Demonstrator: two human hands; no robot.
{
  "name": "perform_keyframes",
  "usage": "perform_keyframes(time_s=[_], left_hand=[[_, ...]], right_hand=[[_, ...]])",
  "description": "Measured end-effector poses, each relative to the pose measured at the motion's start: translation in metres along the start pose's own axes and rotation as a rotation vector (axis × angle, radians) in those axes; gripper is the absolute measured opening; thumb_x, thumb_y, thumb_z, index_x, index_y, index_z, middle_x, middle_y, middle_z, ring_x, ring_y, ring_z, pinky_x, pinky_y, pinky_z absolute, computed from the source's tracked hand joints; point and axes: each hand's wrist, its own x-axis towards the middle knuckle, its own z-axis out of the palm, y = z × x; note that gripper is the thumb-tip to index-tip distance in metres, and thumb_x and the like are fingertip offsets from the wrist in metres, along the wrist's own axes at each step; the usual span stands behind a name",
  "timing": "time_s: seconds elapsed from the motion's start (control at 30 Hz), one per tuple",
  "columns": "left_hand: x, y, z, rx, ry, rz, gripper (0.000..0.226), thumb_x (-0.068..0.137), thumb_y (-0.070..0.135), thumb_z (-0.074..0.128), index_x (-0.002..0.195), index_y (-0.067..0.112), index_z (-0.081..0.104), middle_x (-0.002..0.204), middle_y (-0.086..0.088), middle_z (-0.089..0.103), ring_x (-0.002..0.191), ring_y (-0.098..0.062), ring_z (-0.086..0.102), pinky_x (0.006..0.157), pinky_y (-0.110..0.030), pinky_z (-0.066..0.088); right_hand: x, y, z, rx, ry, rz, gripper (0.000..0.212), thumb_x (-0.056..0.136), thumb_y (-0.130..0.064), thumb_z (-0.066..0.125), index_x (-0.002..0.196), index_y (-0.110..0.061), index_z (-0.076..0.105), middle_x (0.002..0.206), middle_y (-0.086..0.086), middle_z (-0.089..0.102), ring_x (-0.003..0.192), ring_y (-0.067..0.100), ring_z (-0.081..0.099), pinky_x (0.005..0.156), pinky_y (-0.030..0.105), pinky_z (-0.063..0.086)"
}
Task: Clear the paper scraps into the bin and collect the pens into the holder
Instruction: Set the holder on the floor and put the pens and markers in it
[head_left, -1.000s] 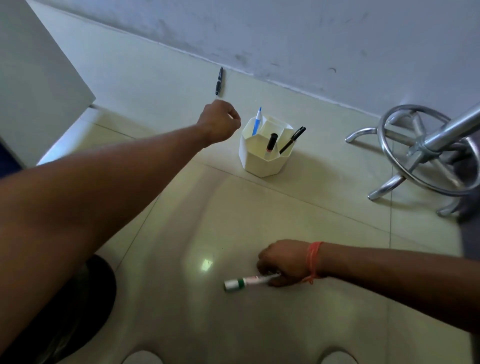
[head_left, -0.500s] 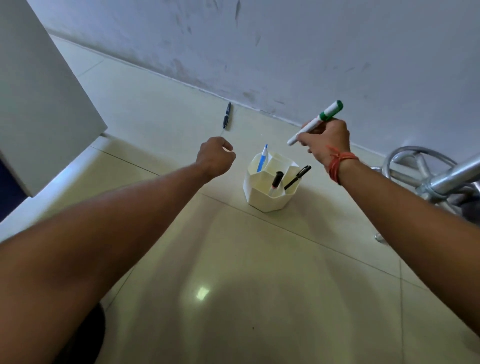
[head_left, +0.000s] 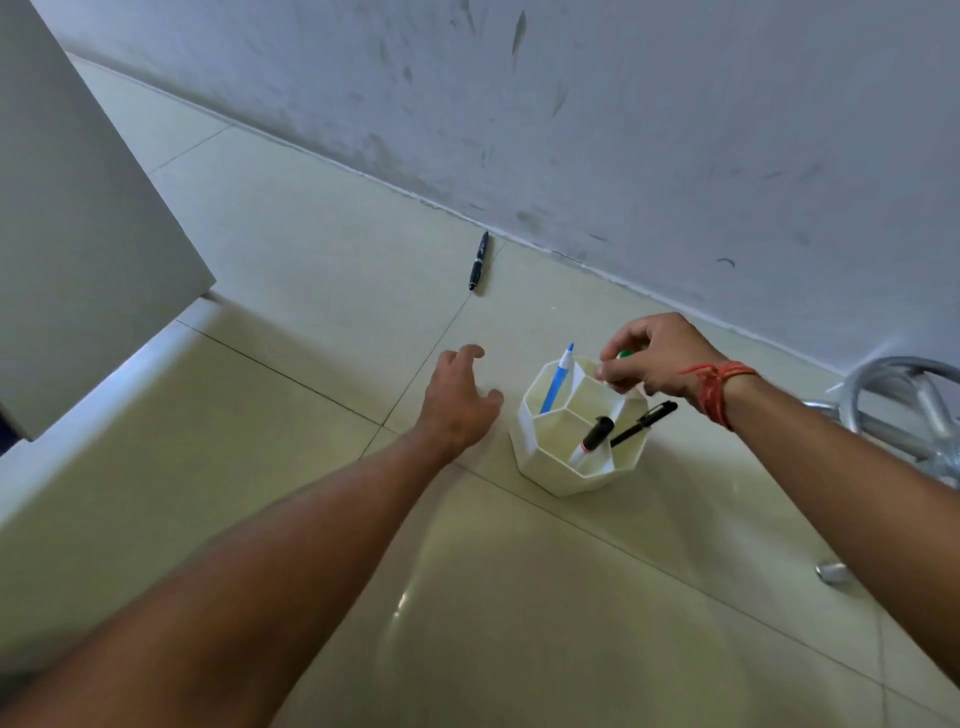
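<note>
A white faceted pen holder (head_left: 550, 457) stands on the tiled floor. It holds a blue pen (head_left: 557, 378), a black-capped marker (head_left: 592, 436) and a black pen (head_left: 644, 417). My right hand (head_left: 657, 356) hovers over the holder's far rim, fingers pinched on a green-capped marker (head_left: 625, 355), mostly hidden by the fingers. My left hand (head_left: 457, 402) is just left of the holder, fingers spread, holding nothing. A dark pen (head_left: 478, 261) lies on the floor near the wall.
A scuffed wall (head_left: 623, 130) runs behind the holder. A white cabinet (head_left: 78, 208) stands at the left. A chrome chair base (head_left: 914, 405) is at the right edge, with a small metal piece (head_left: 830, 571) on the floor near my right forearm.
My right hand has come down from above, bringing the green-capped marker to the holder's rim. My left hand has opened its fingers and stayed beside the holder. The view has moved closer.
</note>
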Motion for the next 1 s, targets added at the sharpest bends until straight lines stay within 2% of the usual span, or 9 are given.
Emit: perform_keyframes(time_s=[0.13, 0.23, 0.3, 0.4, 0.5, 0.63, 0.73, 0.8, 1.0], left_hand=[[-0.002, -0.026, 0.007, 0.038, 0.093, 0.160, 0.057, 0.080, 0.016, 0.068, 0.135, 0.014, 0.052, 0.134, -0.004, 0.046, 0.114, -0.019, 0.054, 0.090, -0.019, 0.041], [-0.003, -0.044, 0.007, 0.083, 0.102, 0.321, 0.057, 0.075, 0.017, 0.070, 0.130, 0.009, 0.056, 0.130, -0.005, 0.051, 0.114, -0.018, 0.056, 0.094, -0.018, 0.046], [-0.004, -0.049, 0.006, 0.071, 0.098, 0.363, 0.062, 0.073, 0.022, 0.071, 0.131, 0.009, 0.055, 0.131, -0.004, 0.051, 0.116, -0.015, 0.054, 0.095, -0.013, 0.043], [0.000, -0.051, 0.002, -0.006, 0.096, 0.383, 0.070, 0.071, 0.026, 0.072, 0.135, 0.008, 0.051, 0.133, -0.004, 0.049, 0.116, -0.010, 0.051, 0.097, -0.007, 0.040], [0.003, -0.051, -0.001, -0.038, 0.049, 0.383, 0.078, 0.068, 0.025, 0.074, 0.139, 0.008, 0.046, 0.136, -0.003, 0.046, 0.119, -0.010, 0.049, 0.099, -0.006, 0.038], [0.003, -0.050, -0.002, -0.065, 0.011, 0.386, 0.083, 0.065, 0.023, 0.073, 0.141, 0.006, 0.044, 0.137, -0.004, 0.046, 0.122, -0.013, 0.049, 0.102, -0.010, 0.039], [0.005, -0.052, -0.003, -0.089, 0.002, 0.381, 0.083, 0.065, 0.024, 0.072, 0.141, 0.006, 0.044, 0.138, -0.005, 0.046, 0.124, -0.015, 0.049, 0.103, -0.020, 0.045], [0.008, -0.055, 0.000, -0.086, 0.007, 0.389, 0.083, 0.064, 0.022, 0.073, 0.140, 0.004, 0.045, 0.136, -0.007, 0.048, 0.124, -0.017, 0.050, 0.103, -0.024, 0.046], [0.006, -0.055, 0.001, -0.045, 0.016, 0.379, 0.083, 0.065, 0.026, 0.072, 0.141, 0.005, 0.045, 0.135, -0.010, 0.051, 0.124, -0.021, 0.052, 0.104, -0.026, 0.046]], right_hand=[[0.013, -0.021, -0.016, -0.248, -0.178, 0.120, 0.034, 0.074, -0.031, 0.083, 0.095, -0.011, 0.064, 0.078, 0.013, 0.076, 0.060, 0.024, 0.072, 0.051, 0.027, 0.053], [0.017, -0.052, -0.025, -0.554, -0.313, 0.209, 0.053, 0.070, -0.036, 0.085, 0.107, -0.014, 0.053, 0.090, 0.017, 0.070, 0.057, 0.032, 0.073, 0.054, 0.044, 0.062], [0.023, -0.073, -0.028, -0.712, -0.362, 0.226, 0.055, 0.070, -0.039, 0.084, 0.109, -0.014, 0.053, 0.092, 0.017, 0.066, 0.057, 0.034, 0.073, 0.056, 0.049, 0.062], [0.057, -0.103, -0.021, -0.694, -0.203, 0.019, 0.040, 0.077, -0.034, 0.079, 0.107, -0.016, 0.058, 0.088, 0.014, 0.070, 0.063, 0.031, 0.074, 0.052, 0.040, 0.062], [0.116, -0.129, 0.020, -0.480, -0.187, -0.209, 0.029, 0.086, -0.021, 0.069, 0.113, -0.015, 0.061, 0.105, 0.009, 0.064, 0.078, 0.029, 0.070, 0.061, 0.043, 0.062], [0.176, -0.138, 0.101, -0.616, -0.288, -0.225, 0.036, 0.093, -0.014, 0.052, 0.129, -0.013, 0.053, 0.128, 0.014, 0.057, 0.097, 0.034, 0.063, 0.062, 0.041, 0.061], [0.194, -0.132, 0.140, -0.771, -0.160, -0.187, 0.034, 0.095, -0.012, 0.047, 0.128, -0.007, 0.053, 0.137, 0.023, 0.049, 0.118, 0.041, 0.055, 0.082, 0.035, 0.052], [0.198, -0.126, 0.149, -0.772, -0.041, -0.158, 0.030, 0.091, -0.007, 0.049, 0.120, -0.002, 0.058, 0.129, 0.025, 0.056, 0.115, 0.041, 0.057, 0.088, 0.036, 0.049], [0.185, -0.105, 0.116, -0.507, 0.127, -0.179, 0.020, 0.085, -0.015, 0.058, 0.098, -0.005, 0.069, 0.101, 0.023, 0.071, 0.097, 0.040, 0.067, 0.078, 0.031, 0.051]])
